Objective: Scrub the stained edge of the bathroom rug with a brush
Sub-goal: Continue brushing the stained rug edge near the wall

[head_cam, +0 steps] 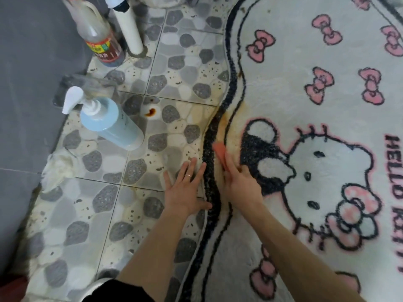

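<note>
Curling right fingers (231, 167) round the probably light, stiff brush (218, 151), I press it on the stained edge (224, 127) of the soft rug (283, 90), left fingers (193, 168) flat beside it.

You had soft, even light, with only faint shadows beside your arms. Blur smeared the brush (219, 152) and your right hand (242, 188). The wide lens curved the floor (135, 175) tile lines toward the edges, where the pump bottle (109, 120) looked soft.
</note>
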{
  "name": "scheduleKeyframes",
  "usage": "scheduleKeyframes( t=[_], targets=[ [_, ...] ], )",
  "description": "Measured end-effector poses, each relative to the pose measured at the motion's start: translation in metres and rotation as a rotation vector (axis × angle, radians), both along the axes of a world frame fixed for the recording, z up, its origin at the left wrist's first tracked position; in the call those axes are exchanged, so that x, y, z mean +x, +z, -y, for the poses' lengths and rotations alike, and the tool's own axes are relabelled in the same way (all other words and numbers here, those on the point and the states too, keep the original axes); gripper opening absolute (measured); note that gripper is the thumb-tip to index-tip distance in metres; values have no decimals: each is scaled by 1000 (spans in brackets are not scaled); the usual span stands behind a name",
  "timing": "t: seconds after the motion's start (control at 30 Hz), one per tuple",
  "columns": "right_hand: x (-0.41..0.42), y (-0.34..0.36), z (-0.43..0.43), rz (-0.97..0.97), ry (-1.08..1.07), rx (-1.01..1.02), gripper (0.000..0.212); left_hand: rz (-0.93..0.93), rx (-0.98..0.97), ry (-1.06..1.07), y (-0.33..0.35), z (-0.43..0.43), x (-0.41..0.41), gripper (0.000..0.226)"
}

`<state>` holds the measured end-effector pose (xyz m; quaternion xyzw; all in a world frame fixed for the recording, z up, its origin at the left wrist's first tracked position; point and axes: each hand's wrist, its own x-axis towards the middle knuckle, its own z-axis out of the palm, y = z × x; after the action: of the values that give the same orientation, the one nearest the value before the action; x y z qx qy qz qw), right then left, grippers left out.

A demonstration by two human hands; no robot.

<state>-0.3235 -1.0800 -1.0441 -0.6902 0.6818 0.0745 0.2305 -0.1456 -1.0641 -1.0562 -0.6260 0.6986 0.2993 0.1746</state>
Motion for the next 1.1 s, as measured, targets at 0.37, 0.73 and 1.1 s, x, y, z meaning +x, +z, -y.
scheduleKeyframes(
  t=[0.37, 0.73, 1.1],
  targets=[
    [-3, 4, 78, -119, 12, -29, 61, 24, 20, -3, 1, 3, -6, 124],
    [-10, 11, 51, -144, 215, -28, 62, 34, 19, -14, 2, 2, -6, 126],
    [-38, 5, -68, 8, 271, 18, 60, -15, 80, -3, 4, 8, -1, 121]
  ],
)
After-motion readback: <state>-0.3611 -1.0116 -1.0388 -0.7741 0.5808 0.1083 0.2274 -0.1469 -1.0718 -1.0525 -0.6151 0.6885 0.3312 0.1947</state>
